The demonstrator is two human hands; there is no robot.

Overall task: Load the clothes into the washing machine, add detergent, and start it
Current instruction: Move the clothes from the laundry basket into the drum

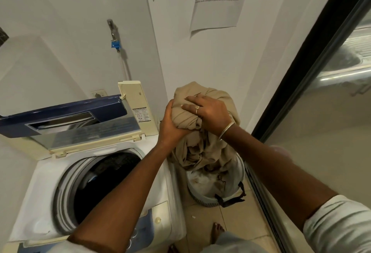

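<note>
At right, a sliding glass door [331, 132] in a black frame, running from the top corner down to the tiled floor [230, 222]. At lower left, a white top-loading washing machine [46, 182], its blue-and-cream lid [66, 116] folded up and back against the wall, its drum [104, 182] open and dark inside, contents too dim to make out; blue control panel [140, 232] at the near edge, partly behind the left forearm. Between machine and door, a bunched beige garment [202, 152] – lifted clear of the drum, held up to the right of the machine and directly over a round laundry basket [204, 198] on the floor, lower folds trailing down to the basket's mouth. Paler laundry lying in the basket beneath. On the wall above, a printed paper notice [216, 2], text too small to read. Left grip [172, 124] closed around the near-left side of the bundle, fingers curled into the fabric. Right grip [210, 114] clamped over the top of the same bundle, fingers spread and bent down onto the cloth, thumb hidden – a thin bangle [226, 130] at the wrist and a ring [197, 108] on one finger. A bare foot [217, 230] on the tiles just beside the machine. Behind the lid, a white hose [125, 66] rising to a wall tap [112, 30] through a blue connector [115, 44], and a wall socket [98, 94] low on the wall, just left of the hose.
</note>
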